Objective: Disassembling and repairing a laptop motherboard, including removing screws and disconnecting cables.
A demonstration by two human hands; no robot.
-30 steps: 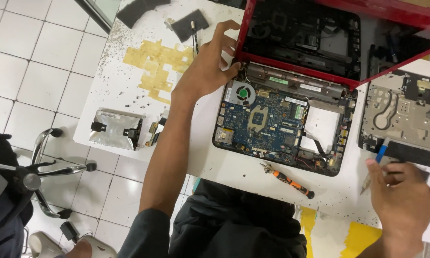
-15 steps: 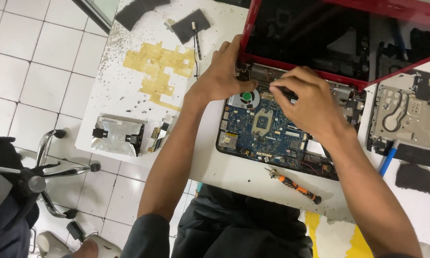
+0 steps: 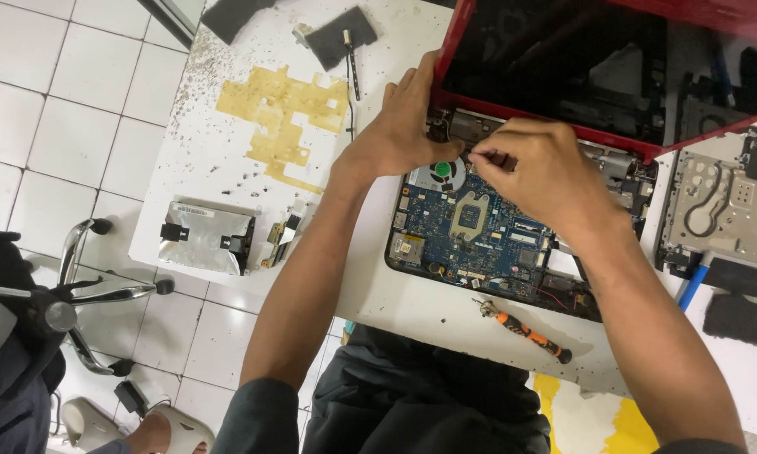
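Single head camera, looking steeply down, close above the worktable (image 3: 227, 181)

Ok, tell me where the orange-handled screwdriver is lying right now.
In the head view the orange-handled screwdriver lies on the white table, just below the opened laptop base, under the right forearm and untouched by either hand.

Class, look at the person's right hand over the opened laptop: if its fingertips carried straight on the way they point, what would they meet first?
Probably the left hand, resting at the red laptop's hinge corner; depth is unclear.

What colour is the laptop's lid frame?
Red, seen clearly in the head view: the laptop lid, above both hands.
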